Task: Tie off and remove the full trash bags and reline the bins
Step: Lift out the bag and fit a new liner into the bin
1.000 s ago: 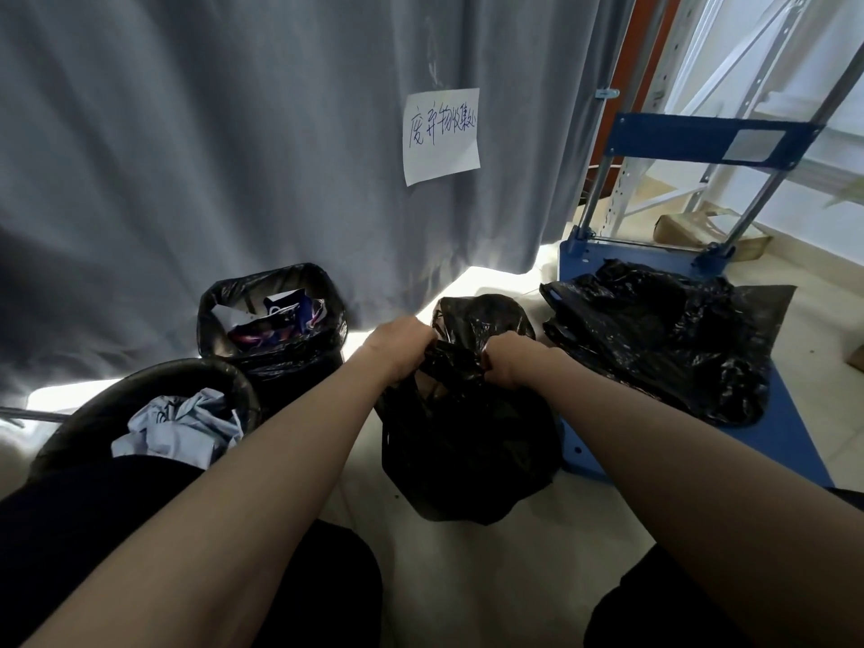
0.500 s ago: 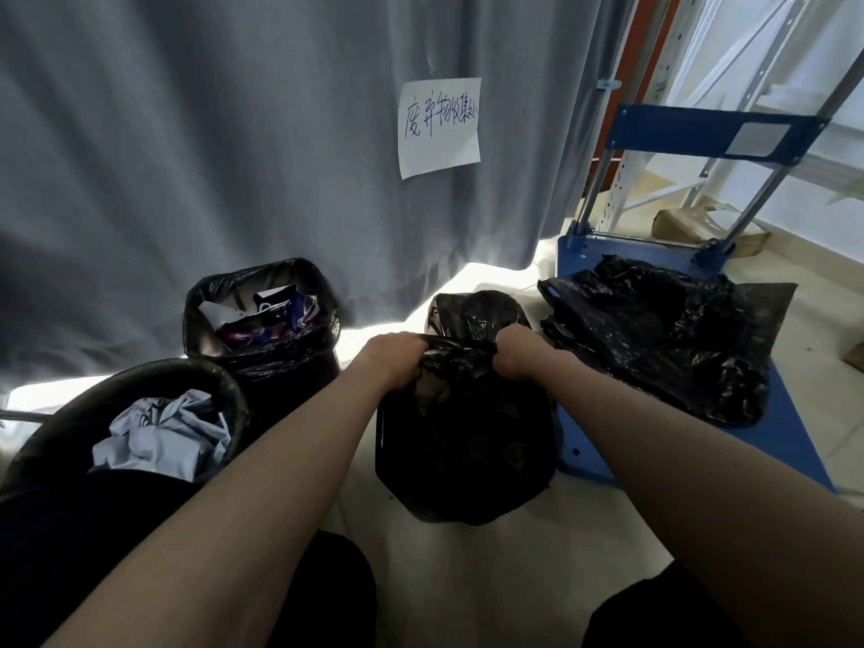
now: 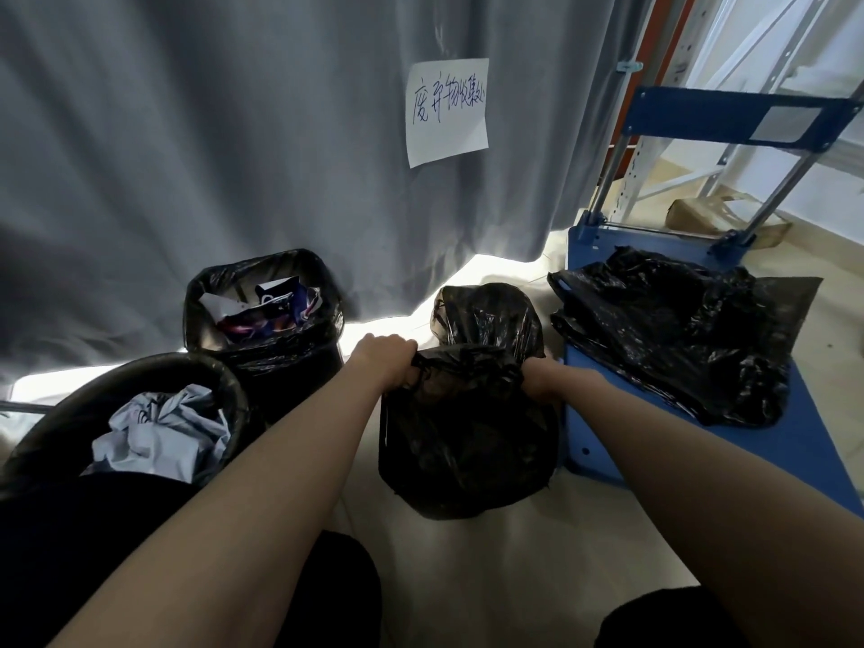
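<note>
Trash bag: black, full, on the floor between both hands.
Round bin: far left of the grip, holding crumpled cloth.
Square bin: left of the grip, lined.
Left hand: clenched on the bag's gathered top.
Right hand: grasping the top's other end.
Change: hands spread wider apart than half a second ago, top stretched flatter.
Blue cart: right of the grip, carrying loose black bags.

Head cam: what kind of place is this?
Probably a waste collection corner in a storeroom or warehouse. Lined bins holding rubbish stand against a grey curtain bearing a handwritten paper sign, a blue platform trolley carries black bags, and metal racking rises behind it.
</note>
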